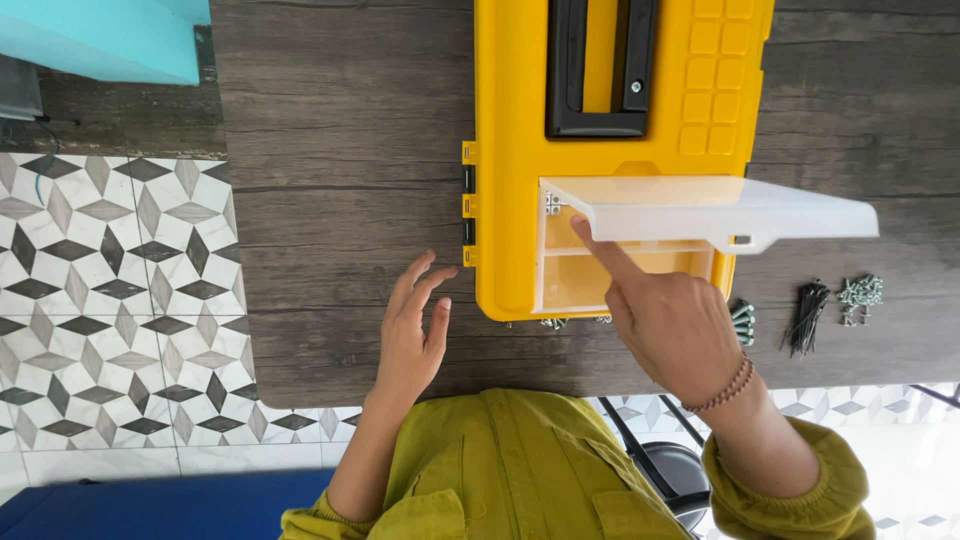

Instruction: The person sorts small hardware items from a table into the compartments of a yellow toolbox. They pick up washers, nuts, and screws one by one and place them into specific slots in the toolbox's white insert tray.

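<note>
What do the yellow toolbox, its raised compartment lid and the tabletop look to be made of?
Yellow toolbox: most likely moulded plastic, smooth and opaque with a slight sheen, judging by the embossed square pattern. Compartment lid: clear to frosted plastic; the tray shows faintly through near the hinge. Table: dark wood or wood-look laminate, matte, with visible grain lines; which one cannot be told.

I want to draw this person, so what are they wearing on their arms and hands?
Both arms wear olive-yellow sleeves, pushed up with gathered cuffs. The right hand has a beaded brown bracelet on its wrist. The left hand is bare: no gloves or rings visible.
</note>
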